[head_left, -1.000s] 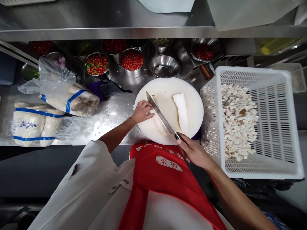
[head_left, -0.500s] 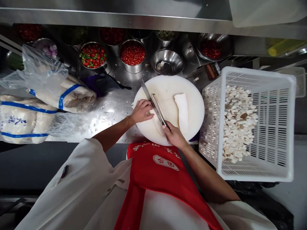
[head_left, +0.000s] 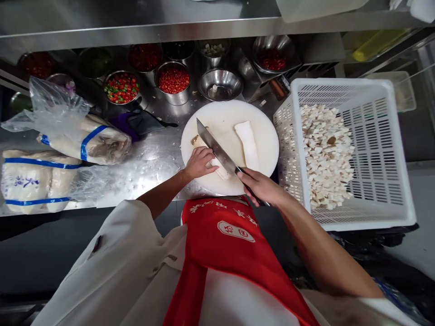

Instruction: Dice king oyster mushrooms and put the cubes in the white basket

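Observation:
A king oyster mushroom lies on the round white cutting board. My left hand presses it down, fingers bent over it. In my right hand is a kitchen knife, gripped by its dark handle, the broad face of the blade showing. The blade slants up and left beside my left fingertips, over the mushroom; whether it touches is unclear. Brown-edged mushroom shows beyond my left fingers. A second long white mushroom piece lies apart on the right of the board.
At the right stands a white plastic basket holding many mushroom chunks. Bagged mushrooms with blue bands lie left. Behind the board are a metal bowl, chopped red chillies and mixed chillies. A steel shelf overhangs the back.
My right hand has drawn back to the right with the knife, whose blade now shows its broad face. My left hand stays on the mushroom. The whole view has shifted and turned slightly.

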Motion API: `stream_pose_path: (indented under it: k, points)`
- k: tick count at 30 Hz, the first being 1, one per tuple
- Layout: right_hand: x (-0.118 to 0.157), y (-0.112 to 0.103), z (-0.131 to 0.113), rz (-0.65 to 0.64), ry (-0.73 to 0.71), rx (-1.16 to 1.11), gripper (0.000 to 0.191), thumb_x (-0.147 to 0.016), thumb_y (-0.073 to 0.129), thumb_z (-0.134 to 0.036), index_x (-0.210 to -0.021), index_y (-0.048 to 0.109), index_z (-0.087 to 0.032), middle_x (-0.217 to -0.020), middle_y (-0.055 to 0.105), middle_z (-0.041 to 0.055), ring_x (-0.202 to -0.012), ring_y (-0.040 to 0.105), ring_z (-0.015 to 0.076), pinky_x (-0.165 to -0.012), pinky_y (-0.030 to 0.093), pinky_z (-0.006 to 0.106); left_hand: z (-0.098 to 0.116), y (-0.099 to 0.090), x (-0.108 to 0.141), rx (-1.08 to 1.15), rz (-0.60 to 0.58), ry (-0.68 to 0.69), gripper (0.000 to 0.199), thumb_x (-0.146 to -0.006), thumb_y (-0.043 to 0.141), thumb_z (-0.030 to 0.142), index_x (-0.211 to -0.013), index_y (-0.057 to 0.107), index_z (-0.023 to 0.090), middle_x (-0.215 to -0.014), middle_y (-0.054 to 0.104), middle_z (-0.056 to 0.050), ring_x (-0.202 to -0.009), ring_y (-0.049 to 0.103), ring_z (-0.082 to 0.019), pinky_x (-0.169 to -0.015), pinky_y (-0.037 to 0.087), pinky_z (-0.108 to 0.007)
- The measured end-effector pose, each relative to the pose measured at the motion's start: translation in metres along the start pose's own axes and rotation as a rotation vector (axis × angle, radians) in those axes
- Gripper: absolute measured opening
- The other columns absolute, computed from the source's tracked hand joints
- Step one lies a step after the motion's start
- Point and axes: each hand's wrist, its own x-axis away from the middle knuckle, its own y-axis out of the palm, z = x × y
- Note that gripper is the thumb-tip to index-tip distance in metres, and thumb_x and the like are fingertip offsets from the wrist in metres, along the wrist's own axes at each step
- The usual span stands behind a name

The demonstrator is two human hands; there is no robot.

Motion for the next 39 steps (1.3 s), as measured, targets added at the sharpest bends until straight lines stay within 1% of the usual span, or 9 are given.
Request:
stream_pose_path:
  k: [4, 6, 9, 13, 17, 23, 27, 34, 39]
  points:
    - [0.04, 0.004, 0.032, 0.011, 0.116, 0.04, 0.047, -0.094, 0.038, -0.065, -0.114, 0.052, -0.025, -0.057, 0.049, -0.007, -0.036, 0.049, 0.0127, -0.034, 0.039, 0.023, -0.001, 0.002, 0.0, 0.013, -0.004, 0.009, 0.039, -0.082, 0.067, 0.056, -0.1, 0.065, 0.022, -0.11, 0.064, -0.008, -0.112, 0.051, -0.026, -0.097, 0.038, -0.043]
    - [0.033, 0.015, 0.047, 0.061, 0.073, 0.115, 0.05, -0.096, 0.035, -0.062, -0.126, 0.051, -0.024, -0.059, 0.053, -0.0048, -0.041, 0.052, 0.015, -0.042, 0.043, 0.026, -0.001, 0.002, 0.0, 0.025, -0.009, 0.016, 0.039, -0.082, 0.067, 0.056, -0.101, 0.065, 0.022, -0.11, 0.064, -0.008, -0.113, 0.051, -0.026, -0.098, 0.038, -0.044]
    - [0.002, 0.034, 0.066, 0.223, -0.145, 0.285, 0.053, -0.098, 0.036, -0.054, -0.133, 0.051, -0.018, -0.069, 0.063, 0.0028, -0.063, 0.064, 0.0221, -0.064, 0.049, 0.033, -0.001, 0.0, 0.0, 0.037, -0.008, 0.02, 0.04, -0.083, 0.066, 0.056, -0.102, 0.066, 0.022, -0.109, 0.064, -0.008, -0.115, 0.05, -0.027, -0.098, 0.039, -0.044]
    - [-0.017, 0.042, 0.075, 0.254, -0.242, 0.285, 0.058, -0.098, 0.034, -0.054, -0.14, 0.049, -0.017, -0.067, 0.065, 0.0032, -0.065, 0.064, 0.0243, -0.067, 0.048, 0.035, 0.001, -0.005, 0.004, 0.028, 0.012, 0.057, 0.038, -0.085, 0.064, 0.054, -0.105, 0.065, 0.021, -0.11, 0.064, -0.008, -0.114, 0.052, -0.026, -0.099, 0.041, -0.043]
    - [0.001, 0.037, 0.065, 0.256, -0.243, 0.252, 0.059, -0.098, 0.034, -0.055, -0.142, 0.048, -0.018, -0.055, 0.059, -0.0009, -0.054, 0.061, 0.0215, -0.06, 0.047, 0.032, -0.004, -0.01, 0.01, 0.032, 0.006, 0.041, 0.033, -0.087, 0.064, 0.05, -0.103, 0.065, 0.021, -0.114, 0.063, -0.008, -0.117, 0.052, -0.025, -0.101, 0.042, -0.042]
    - [0.006, 0.028, 0.037, 0.163, -0.198, 0.204, 0.051, -0.098, 0.037, -0.054, -0.137, 0.051, -0.024, -0.05, 0.053, -0.0068, -0.041, 0.054, 0.015, -0.049, 0.044, 0.026, -0.041, -0.018, 0.005, 0.014, 0.236, -0.165, 0.028, -0.086, 0.066, 0.047, -0.095, 0.064, 0.02, -0.108, 0.061, -0.009, -0.109, 0.054, -0.024, -0.098, 0.044, -0.043]
    - [-0.001, 0.02, 0.023, 0.104, -0.159, 0.203, 0.05, -0.098, 0.039, -0.054, -0.136, 0.05, -0.024, -0.049, 0.05, -0.0088, -0.036, 0.05, 0.0129, -0.046, 0.043, 0.025, -0.057, -0.018, -0.003, 0.063, 0.176, -0.123, 0.023, -0.086, 0.066, 0.042, -0.094, 0.064, 0.021, -0.105, 0.061, -0.007, -0.106, 0.054, -0.022, -0.097, 0.044, -0.042]
    - [-0.003, 0.004, -0.005, -0.002, -0.018, 0.137, 0.047, -0.096, 0.037, -0.06, -0.122, 0.054, -0.024, -0.056, 0.05, -0.0081, -0.036, 0.048, 0.0116, -0.037, 0.041, 0.023, -0.057, -0.014, -0.003, 0.11, 0.19, -0.147, 0.019, -0.086, 0.065, 0.038, -0.093, 0.062, 0.021, -0.104, 0.061, -0.007, -0.103, 0.054, -0.022, -0.094, 0.046, -0.041]
    - [-0.039, 0.008, -0.017, -0.01, 0.032, 0.152, 0.047, -0.095, 0.037, -0.061, -0.121, 0.052, -0.024, -0.054, 0.05, -0.0083, -0.035, 0.048, 0.0125, -0.036, 0.041, 0.023, -0.054, -0.018, -0.005, 0.145, 0.161, -0.139, 0.018, -0.086, 0.064, 0.037, -0.093, 0.061, 0.021, -0.104, 0.061, -0.007, -0.102, 0.054, -0.022, -0.092, 0.047, -0.041]
